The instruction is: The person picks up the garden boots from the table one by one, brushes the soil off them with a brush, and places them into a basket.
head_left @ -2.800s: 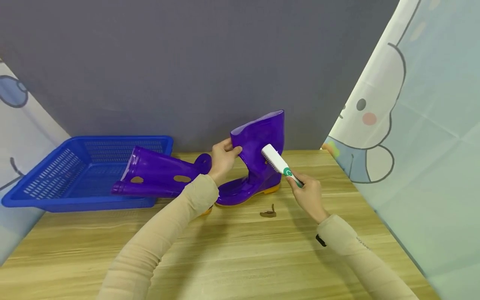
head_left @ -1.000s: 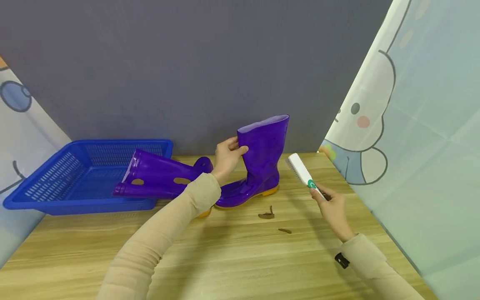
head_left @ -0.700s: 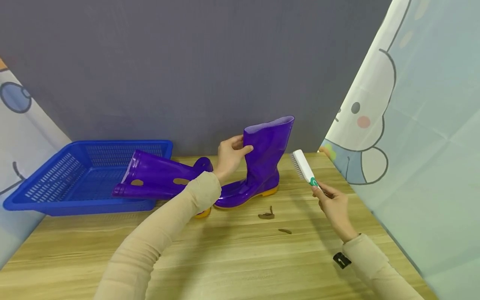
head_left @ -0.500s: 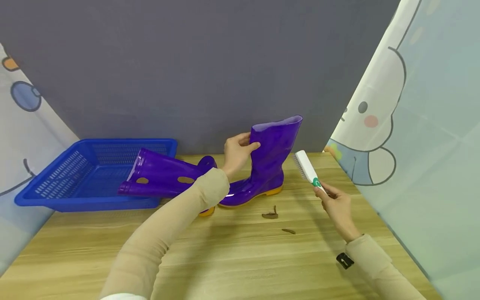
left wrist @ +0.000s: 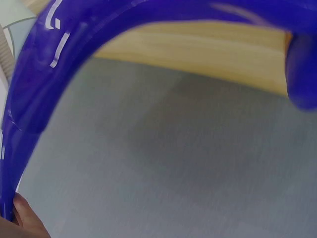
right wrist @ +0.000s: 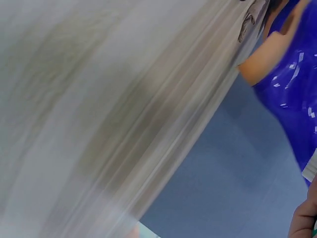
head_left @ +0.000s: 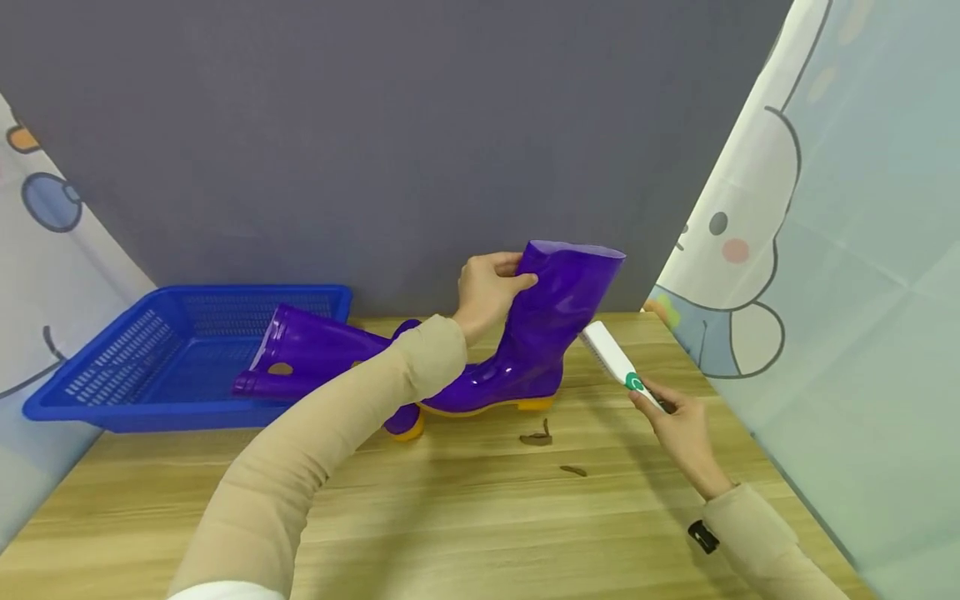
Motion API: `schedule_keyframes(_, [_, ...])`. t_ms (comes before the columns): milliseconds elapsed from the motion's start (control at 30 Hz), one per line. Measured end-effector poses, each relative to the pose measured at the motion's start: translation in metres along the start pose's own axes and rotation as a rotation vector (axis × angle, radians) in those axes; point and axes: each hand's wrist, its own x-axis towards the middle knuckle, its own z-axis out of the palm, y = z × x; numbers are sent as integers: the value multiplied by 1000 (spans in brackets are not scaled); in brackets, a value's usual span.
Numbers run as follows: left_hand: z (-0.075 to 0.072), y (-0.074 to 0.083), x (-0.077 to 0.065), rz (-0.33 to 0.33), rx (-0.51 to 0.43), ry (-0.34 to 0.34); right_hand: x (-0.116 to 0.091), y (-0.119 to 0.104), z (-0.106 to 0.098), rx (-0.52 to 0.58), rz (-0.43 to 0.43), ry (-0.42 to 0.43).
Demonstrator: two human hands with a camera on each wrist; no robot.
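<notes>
The left hand (head_left: 491,293), near the middle of the frame, pinches the upper shaft of a purple boot (head_left: 555,304) at its left edge, thumb on the near side and fingers largely hidden behind. The right hand (head_left: 681,429), at lower right, is closed round the handle of a white brush (head_left: 611,354). The boot sits between the hands, right of centre, its shaft rising and leaning right, its foot pointing lower left; whether its sole fully rests on the desk (head_left: 487,533) cannot be told. The relation that seems to matter most is brush to boot: the brush slants up and left from the right hand, bristles facing the back of the shaft and just beside it, contact unclear. The left hand is the nearer to the boot. Below the heel lie some brown bits (head_left: 536,439). A second boot (head_left: 315,343) lies on its side over the right edge of a blue basket (head_left: 63,407) at left, partly hidden by the left sleeve (head_left: 300,450). The grey wall (head_left: 375,150) closes off the back; open room lies toward the bottom of the frame.
</notes>
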Motion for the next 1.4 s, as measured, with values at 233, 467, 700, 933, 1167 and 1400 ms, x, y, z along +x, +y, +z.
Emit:
schedule_keyframes(233, [-24, 19, -5, 53, 19, 6, 4, 4, -4, 15, 34, 3])
schedule_keyframes(467, [-52, 38, -10, 140, -26, 89, 10, 4, -4, 11, 34, -39])
schedule_keyframes(700, [-85, 64, -15, 167, -113, 151, 9, 6, -10, 3, 63, -51])
schedule_keyframes(933, [-133, 89, -15, 214, -215, 262, 5, 10, -15, -45, 59, -48])
schedule_keyframes(1167, [-193, 102, -8, 193, -381, 369, 4, 12, -16, -62, 62, -56])
schedule_keyframes(1400, [-249, 94, 1, 174, -484, 498, 8, 9, -18, -99, 54, -42])
